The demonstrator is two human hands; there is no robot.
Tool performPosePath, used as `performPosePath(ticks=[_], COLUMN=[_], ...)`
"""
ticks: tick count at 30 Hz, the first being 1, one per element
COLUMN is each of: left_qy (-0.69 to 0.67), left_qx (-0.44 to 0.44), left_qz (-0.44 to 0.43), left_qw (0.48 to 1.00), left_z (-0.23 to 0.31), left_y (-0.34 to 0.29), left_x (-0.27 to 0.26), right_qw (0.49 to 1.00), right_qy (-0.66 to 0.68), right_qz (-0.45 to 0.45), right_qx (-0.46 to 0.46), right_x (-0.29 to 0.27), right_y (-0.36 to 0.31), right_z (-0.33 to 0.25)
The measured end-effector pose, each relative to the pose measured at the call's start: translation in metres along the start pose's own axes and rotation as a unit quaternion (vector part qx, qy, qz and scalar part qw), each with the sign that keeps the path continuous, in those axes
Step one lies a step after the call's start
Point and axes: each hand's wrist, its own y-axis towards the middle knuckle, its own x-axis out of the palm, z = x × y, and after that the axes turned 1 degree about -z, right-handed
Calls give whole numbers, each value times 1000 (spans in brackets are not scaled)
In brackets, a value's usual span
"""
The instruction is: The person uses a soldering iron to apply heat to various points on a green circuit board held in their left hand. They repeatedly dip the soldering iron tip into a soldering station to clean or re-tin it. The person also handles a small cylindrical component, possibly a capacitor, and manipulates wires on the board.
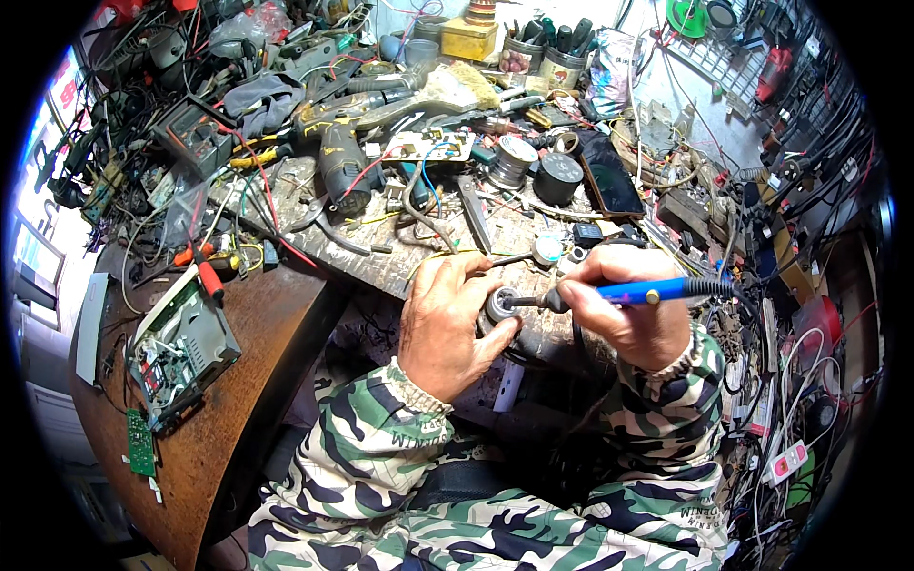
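My left hand (pixel 446 328) rests at the near edge of the cluttered workbench, thumb and fingers curled round a small round metal part (pixel 496 311) with a hollow centre. My right hand (pixel 640 333) grips a soldering iron (pixel 666 287) by its blue handle. The iron lies nearly level, its dark shaft pointing left, and its end reaches the top of the round part; whether the tip touches inside is too small to tell. Just beyond my fingers sits a small round pale-topped piece (pixel 547 249).
Behind the hands stand a solder spool (pixel 514 160), a black round container (pixel 558 179) and a phone (pixel 612 176). A cordless drill (pixel 343 167) and a circuit board (pixel 430 146) lie farther back. On the brown table (pixel 243 357) at left is an opened device (pixel 186 352). Cables crowd the right side.
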Motion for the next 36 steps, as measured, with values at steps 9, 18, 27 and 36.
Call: performPosePath(ticks=[9, 18, 27, 36], left_qy=[10, 5, 3, 9], left_qx=[-3, -7, -4, -4], left_qz=[-3, 3, 5, -1], left_qw=[1000, 1000, 1000, 1000], left_z=[0, 1, 0, -1], left_y=[0, -1, -1, 0], left_x=[0, 0, 0, -1], right_qw=[998, 1000, 998, 990], right_qy=[-35, -13, -26, -1], right_qz=[28, 23, -2, -117], right_qx=[-45, 8, -55, -73], right_x=[2, 1, 2, -15], right_y=[2, 0, 1, 2], right_z=[-1, -4, 2, -2])
